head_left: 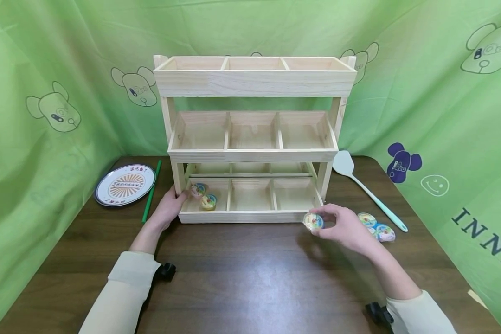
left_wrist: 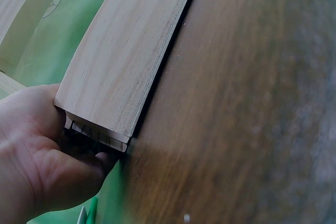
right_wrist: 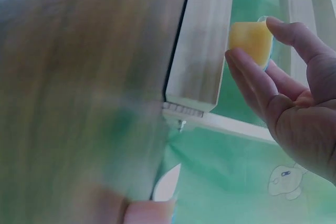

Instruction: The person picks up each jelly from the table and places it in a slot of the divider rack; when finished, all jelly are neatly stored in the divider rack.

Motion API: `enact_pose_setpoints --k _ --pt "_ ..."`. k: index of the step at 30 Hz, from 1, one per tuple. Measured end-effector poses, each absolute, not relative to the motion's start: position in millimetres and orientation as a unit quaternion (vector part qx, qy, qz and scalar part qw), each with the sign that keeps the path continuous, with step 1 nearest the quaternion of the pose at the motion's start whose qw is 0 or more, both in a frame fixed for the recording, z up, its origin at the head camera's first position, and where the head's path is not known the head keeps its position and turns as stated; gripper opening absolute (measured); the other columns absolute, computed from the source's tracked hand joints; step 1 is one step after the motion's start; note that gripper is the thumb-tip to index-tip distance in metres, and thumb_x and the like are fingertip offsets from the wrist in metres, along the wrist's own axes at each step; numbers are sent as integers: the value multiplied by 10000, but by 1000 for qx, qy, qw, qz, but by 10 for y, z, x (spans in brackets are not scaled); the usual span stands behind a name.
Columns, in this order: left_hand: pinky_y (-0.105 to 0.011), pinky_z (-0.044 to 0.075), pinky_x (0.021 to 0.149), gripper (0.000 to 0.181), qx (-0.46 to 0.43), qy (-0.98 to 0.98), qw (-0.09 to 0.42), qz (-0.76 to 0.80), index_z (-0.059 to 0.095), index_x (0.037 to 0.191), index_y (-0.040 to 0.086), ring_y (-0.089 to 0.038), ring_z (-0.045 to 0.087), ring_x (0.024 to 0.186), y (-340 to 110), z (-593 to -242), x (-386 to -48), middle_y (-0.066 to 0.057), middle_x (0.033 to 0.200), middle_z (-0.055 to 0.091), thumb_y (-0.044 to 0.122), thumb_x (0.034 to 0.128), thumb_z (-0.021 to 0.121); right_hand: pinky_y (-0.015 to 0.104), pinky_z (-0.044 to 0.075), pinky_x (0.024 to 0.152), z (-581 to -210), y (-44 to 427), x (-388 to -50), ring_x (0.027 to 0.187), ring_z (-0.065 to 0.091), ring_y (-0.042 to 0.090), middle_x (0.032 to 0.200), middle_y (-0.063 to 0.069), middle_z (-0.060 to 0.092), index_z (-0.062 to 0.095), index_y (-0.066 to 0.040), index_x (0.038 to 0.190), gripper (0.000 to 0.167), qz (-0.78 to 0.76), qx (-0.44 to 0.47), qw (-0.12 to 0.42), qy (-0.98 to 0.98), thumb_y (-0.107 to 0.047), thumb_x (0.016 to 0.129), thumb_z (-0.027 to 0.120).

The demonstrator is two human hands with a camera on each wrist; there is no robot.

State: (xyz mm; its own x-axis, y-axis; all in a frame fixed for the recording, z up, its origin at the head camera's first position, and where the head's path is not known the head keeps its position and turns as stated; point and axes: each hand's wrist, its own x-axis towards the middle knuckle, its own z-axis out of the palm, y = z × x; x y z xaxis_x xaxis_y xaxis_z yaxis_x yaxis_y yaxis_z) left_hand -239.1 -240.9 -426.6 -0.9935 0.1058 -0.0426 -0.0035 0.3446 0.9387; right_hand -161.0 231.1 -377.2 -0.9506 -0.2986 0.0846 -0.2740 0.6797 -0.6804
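Note:
My right hand (head_left: 345, 229) pinches a jelly cup (head_left: 313, 221) between thumb and fingers, just off the shelf's lower right front corner. In the right wrist view the cup (right_wrist: 251, 40) shows yellow, held by the right hand (right_wrist: 299, 93). My left hand (head_left: 169, 208) rests at the lower left end of the wooden shelf (head_left: 250, 216); in the left wrist view this hand (left_wrist: 47, 156) touches the end of the front board (left_wrist: 126, 51), some fingers hidden behind it. Two cups, one pink (head_left: 198, 189) and one yellow (head_left: 208, 202), lie in the bottom tier's left compartment.
Several jelly cups (head_left: 385, 233) lie on the table right of my right hand. Behind them is a white spatula with a pale green handle (head_left: 375, 199). At the left are a patterned plate (head_left: 125, 185) and a green stick (head_left: 151, 195). Green cloth (head_left: 250, 28) hangs behind the shelf.

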Motion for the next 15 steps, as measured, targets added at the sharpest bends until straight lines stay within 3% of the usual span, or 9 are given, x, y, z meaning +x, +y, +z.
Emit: enact_pose_setpoints --k 3,10,15 --pt "-587 240 1165 644 31 819 48 571 81 1594 -49 -456 257 1448 -2407 -4272 -2397 -328 1595 205 193 1082 388 471 537 876 -3753 2275 -1634 1037 675 218 1149 60 714 703 -75 1237 476 -379 -162 15 911 -161 797 861" --pt "-567 249 1167 628 28 820 47 569 102 1586 -64 -448 266 1447 -2421 -4296 -2406 -332 1590 213 177 1080 386 360 541 821 -3684 2168 -1722 1006 670 197 1138 40 704 703 -79 1243 473 -382 -174 13 907 -161 801 852" --pt "-569 242 1170 628 26 821 44 569 105 1588 -58 -449 263 1448 -2421 -4301 -2402 -329 1590 218 178 1080 389 370 538 882 -3648 2060 -1785 1059 665 221 1158 51 691 700 -68 1243 468 -399 -189 18 897 -153 808 850"
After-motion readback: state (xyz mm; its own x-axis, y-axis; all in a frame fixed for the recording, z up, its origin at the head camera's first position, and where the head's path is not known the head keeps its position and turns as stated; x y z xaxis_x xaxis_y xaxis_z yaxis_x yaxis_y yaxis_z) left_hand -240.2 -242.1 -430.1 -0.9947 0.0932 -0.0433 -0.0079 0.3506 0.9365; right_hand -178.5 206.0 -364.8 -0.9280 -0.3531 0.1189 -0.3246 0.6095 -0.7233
